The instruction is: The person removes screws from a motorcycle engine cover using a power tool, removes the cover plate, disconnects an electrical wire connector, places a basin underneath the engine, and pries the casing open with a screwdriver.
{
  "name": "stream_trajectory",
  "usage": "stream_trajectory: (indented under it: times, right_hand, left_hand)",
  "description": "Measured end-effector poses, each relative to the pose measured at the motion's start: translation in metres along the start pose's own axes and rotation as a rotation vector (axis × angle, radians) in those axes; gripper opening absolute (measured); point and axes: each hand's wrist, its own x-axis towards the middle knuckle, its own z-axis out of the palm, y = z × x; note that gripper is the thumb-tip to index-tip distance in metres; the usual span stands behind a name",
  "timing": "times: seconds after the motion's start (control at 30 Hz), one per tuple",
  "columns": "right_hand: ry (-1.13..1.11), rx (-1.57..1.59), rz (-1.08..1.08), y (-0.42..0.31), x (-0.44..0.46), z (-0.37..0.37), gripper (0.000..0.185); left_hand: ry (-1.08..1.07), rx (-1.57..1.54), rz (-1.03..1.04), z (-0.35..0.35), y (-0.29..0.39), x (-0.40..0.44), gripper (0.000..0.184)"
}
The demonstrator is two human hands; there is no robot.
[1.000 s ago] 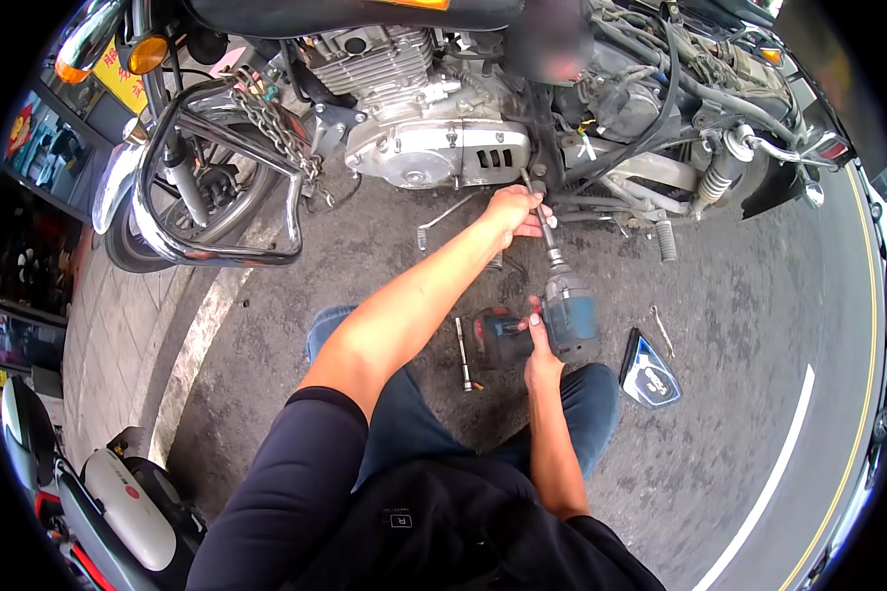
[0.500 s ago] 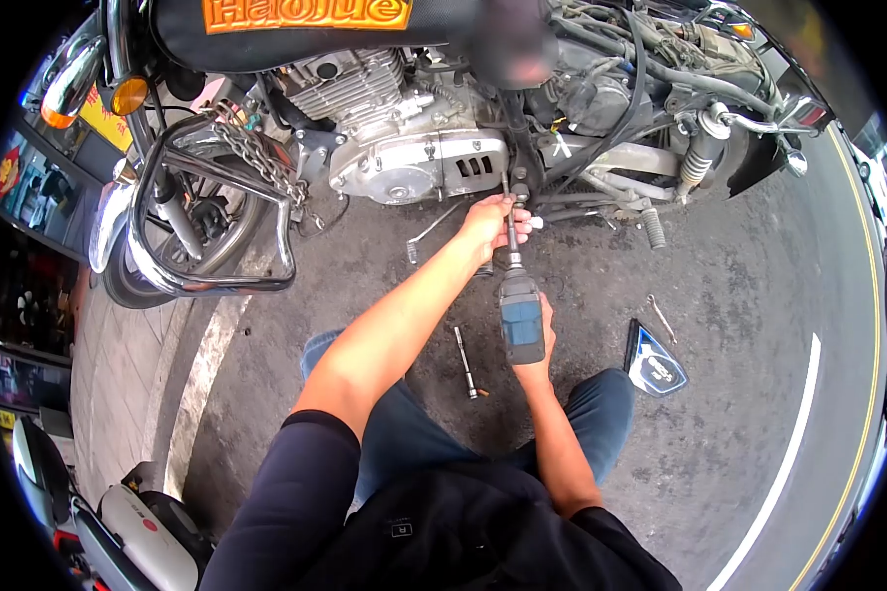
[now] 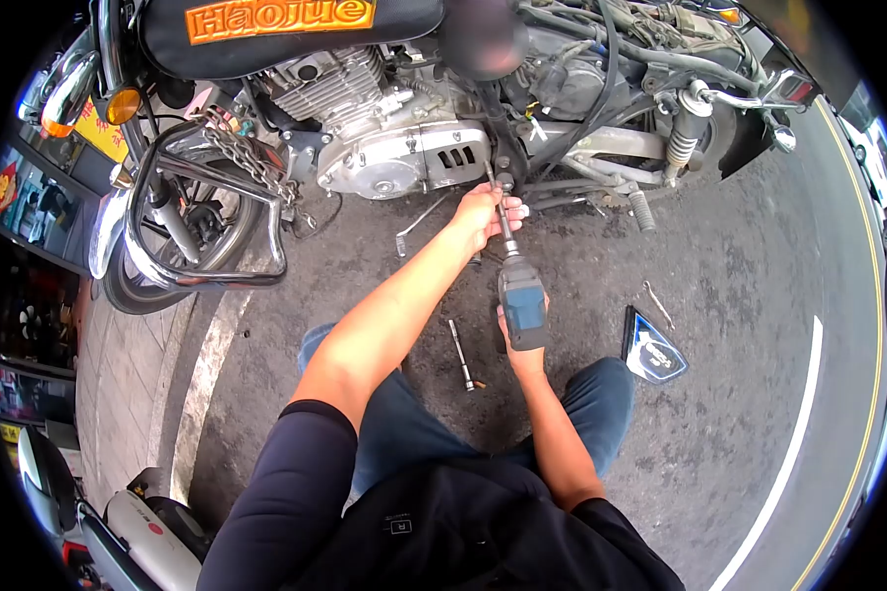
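Observation:
My right hand [image 3: 522,357] is closed around the grip of a grey and blue cordless impact wrench [image 3: 524,305]. A long metal extension bar [image 3: 508,239] runs from its nose up to the lower rear edge of the silver engine cover [image 3: 384,172]. Near the bar's far end, my left hand [image 3: 481,213] grips it, some fingers reaching past it. The exact contact between the tip and the engine is too small to make out. Above both hands stands the motorcycle [image 3: 355,108], its side parts exposed.
On the asphalt lie a socket extension [image 3: 460,355], a wrench [image 3: 659,304] and a blue and white side panel [image 3: 655,350]. A chrome crash bar [image 3: 207,284] with a chain [image 3: 256,163] juts out at left. Another motorbike [image 3: 138,527] stands at lower left.
The view has shifted slightly, so the motorcycle sits further left and higher. The impact wrench is tilted a little more, its body lower right of the tip. Both hands keep their grips.

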Motion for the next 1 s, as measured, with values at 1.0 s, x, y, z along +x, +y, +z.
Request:
stream_trajectory:
  times: [1.0]
  right_hand:
    - [-0.083, 0.288, -0.056, 0.029, -0.042, 0.054, 0.073]
  left_hand:
    - [0.244, 0.450, -0.144, -0.112, -0.005, 0.004, 0.020]
